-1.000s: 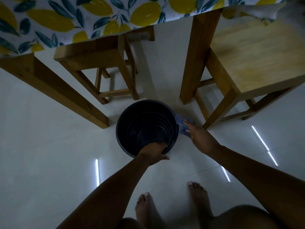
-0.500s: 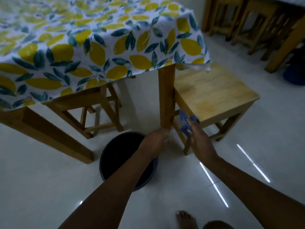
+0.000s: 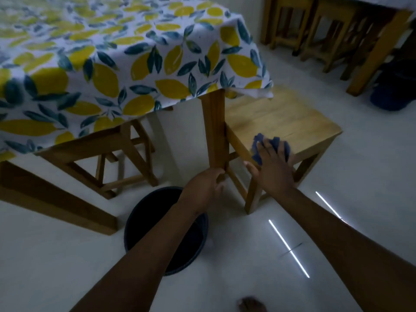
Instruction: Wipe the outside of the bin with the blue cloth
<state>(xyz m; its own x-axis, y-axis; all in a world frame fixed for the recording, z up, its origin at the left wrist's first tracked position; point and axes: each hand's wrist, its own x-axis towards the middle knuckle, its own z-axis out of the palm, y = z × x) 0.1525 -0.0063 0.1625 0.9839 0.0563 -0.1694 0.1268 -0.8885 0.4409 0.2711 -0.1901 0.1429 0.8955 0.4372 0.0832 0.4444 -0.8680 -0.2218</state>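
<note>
The dark round bin (image 3: 144, 224) stands upright on the white floor below the table's corner, and my left forearm crosses over its opening. My left hand (image 3: 204, 185) is above the bin's far rim, apart from it, with its fingers curled around the lower part of the wooden table leg (image 3: 213, 131). My right hand (image 3: 272, 170) lies on the crumpled blue cloth (image 3: 258, 143) and presses it against the front corner of the wooden stool (image 3: 281, 115). The cloth is well to the right of the bin and does not touch it.
The table with the lemon-print cloth (image 3: 112, 64) fills the upper left, with another stool (image 3: 117, 158) tucked under it. More wooden stools (image 3: 315, 30) and a dark blue container (image 3: 391, 93) stand at the far right. My toes (image 3: 251, 305) show at the bottom edge.
My view has risen and tilted up. My left hand has let go of the bin's rim and gone up to the table leg. My right hand has carried the cloth from the bin's side onto the stool.
</note>
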